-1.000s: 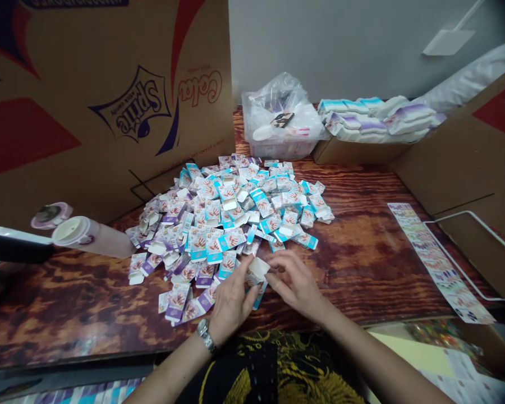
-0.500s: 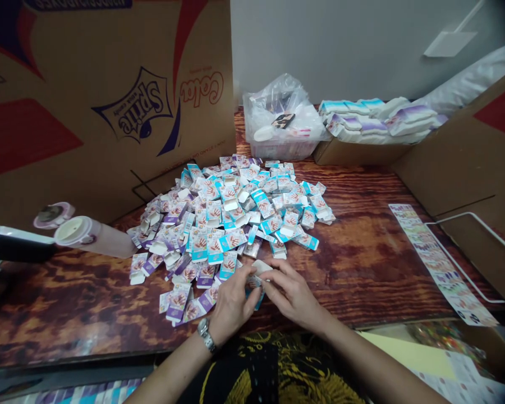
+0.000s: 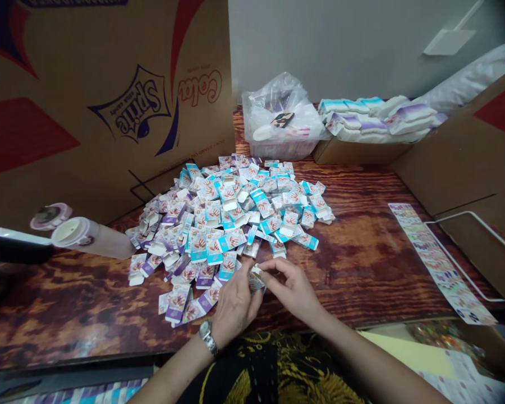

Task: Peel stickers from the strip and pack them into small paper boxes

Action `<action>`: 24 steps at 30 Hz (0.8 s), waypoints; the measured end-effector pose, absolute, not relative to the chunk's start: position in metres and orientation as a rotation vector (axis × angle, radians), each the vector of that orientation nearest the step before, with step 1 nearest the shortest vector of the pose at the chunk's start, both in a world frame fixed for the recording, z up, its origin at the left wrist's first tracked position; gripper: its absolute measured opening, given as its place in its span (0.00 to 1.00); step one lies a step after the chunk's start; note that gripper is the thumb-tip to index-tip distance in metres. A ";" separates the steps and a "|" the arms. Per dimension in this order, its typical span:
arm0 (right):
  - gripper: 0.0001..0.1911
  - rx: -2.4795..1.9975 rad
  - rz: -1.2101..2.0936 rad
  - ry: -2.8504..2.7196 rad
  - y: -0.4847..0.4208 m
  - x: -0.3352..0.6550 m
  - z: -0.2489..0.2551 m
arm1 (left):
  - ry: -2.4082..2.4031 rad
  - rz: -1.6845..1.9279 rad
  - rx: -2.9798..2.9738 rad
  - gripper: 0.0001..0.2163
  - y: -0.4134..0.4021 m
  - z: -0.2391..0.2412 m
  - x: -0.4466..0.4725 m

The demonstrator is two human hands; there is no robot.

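Note:
Near the front edge of the table, my left hand is closed around a small printed cardboard box, mostly covered by the fingers. My right hand pinches the top end of the same box with thumb and forefinger, at its white flap. Just beyond both hands spreads a large pile of small boxes, some with blue ends and some with purple ends. Several in the pile have flaps standing open. A few purple-ended boxes lie left of my left hand.
A tall carton stands behind the pile at left. A pink bottle lies on the left. At the back are a plastic basket and a low box of flat packs. A printed strip lies at right beside another carton.
The white flap at the box's top, raised before, is now lower under my right fingers. My right hand has closed in on the box's end. The pile is unchanged.

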State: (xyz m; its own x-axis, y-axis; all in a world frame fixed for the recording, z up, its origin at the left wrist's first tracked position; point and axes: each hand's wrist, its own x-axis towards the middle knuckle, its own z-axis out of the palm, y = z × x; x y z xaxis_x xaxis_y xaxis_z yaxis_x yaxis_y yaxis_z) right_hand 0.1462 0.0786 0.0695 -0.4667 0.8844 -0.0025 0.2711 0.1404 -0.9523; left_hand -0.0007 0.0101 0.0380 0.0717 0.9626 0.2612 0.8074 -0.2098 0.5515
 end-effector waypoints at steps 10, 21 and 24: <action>0.17 -0.899 0.974 -2.117 0.061 0.141 0.066 | 1.847 0.785 2.153 0.32 0.014 0.038 0.002; 0.26 -1.254 0.835 -2.608 0.099 0.160 0.007 | 2.517 0.824 2.351 0.38 0.075 0.110 -0.088; 0.28 -1.320 0.627 -2.726 0.093 0.156 0.000 | 2.422 1.012 2.404 0.37 0.069 0.105 -0.078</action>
